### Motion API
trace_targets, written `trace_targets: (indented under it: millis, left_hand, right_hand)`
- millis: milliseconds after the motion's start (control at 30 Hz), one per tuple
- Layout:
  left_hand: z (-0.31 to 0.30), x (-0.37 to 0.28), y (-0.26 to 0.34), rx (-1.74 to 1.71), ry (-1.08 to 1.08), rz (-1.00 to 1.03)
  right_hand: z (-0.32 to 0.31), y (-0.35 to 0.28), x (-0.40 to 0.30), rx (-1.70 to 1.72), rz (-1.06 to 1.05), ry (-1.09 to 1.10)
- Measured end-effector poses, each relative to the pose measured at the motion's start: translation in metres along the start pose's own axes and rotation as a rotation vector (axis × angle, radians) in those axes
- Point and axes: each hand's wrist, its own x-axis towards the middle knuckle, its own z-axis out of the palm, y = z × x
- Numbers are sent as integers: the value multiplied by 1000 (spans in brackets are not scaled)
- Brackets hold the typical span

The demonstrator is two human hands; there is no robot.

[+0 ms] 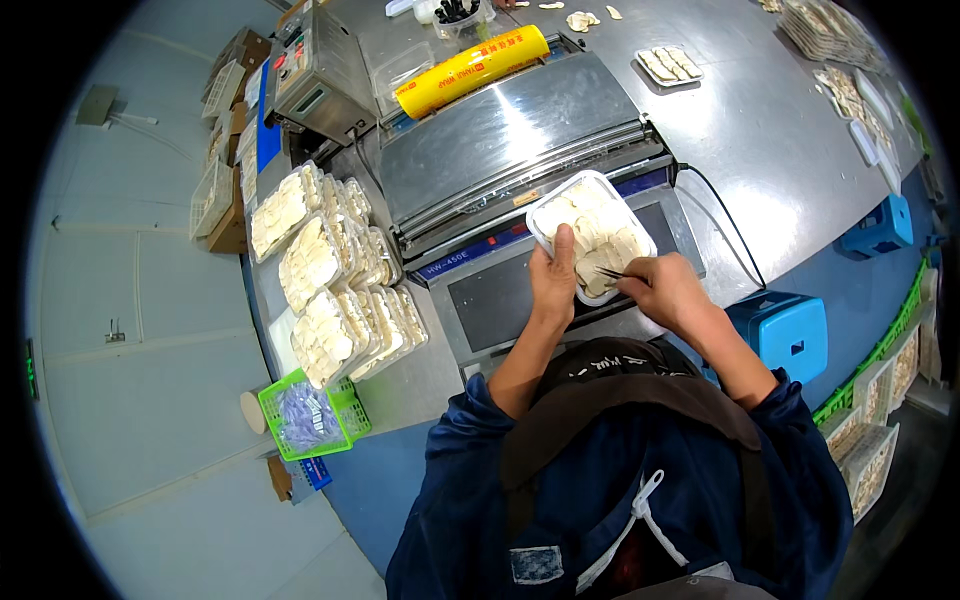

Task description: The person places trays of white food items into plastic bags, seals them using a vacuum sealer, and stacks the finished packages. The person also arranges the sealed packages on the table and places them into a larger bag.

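My left hand (553, 279) grips a white plastic tray (537, 217) by its left edge, thumb over the rim. Overlapping pale dried slices (592, 217) fill the tray. In my right hand (667, 289) is a pair of dark tweezers (611, 273), whose tips touch the slices near the tray's lower end. The tray is held tilted above the front of a film wrapping machine (510, 127). Part of the machine's dark front plate (487, 300) shows to the left of my left hand.
A yellow roll of wrap film (472, 71) lies across the machine's back. Stacked filled trays (322, 262) stand at left, above a green basket (352, 409). Another filled tray (669, 66) sits at the back right. A black cable (724, 210) crosses the steel table; blue stools (787, 337) stand at right.
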Motion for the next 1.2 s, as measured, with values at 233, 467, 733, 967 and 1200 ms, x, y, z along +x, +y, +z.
trace_targets:
  millis: [233,467,733,967,1200]
  left_hand:
    - [-1,1,-2,125,-56,-75]
    - [2,0,1,92,-87,-116]
    - [0,3,-2,64,-36,-76]
    - [6,3,3,3,-24,-4]
    - [-3,4,6,24,-88,91]
  right_hand:
    - [-1,1,11,78,-48,-61]
    - [3,6,12,77,-136,-35]
    - [-9,-5,2,-150,-67,-23]
    - [-7,3,-7,-77,7,29]
    - [-18,10,-7,183,61,110]
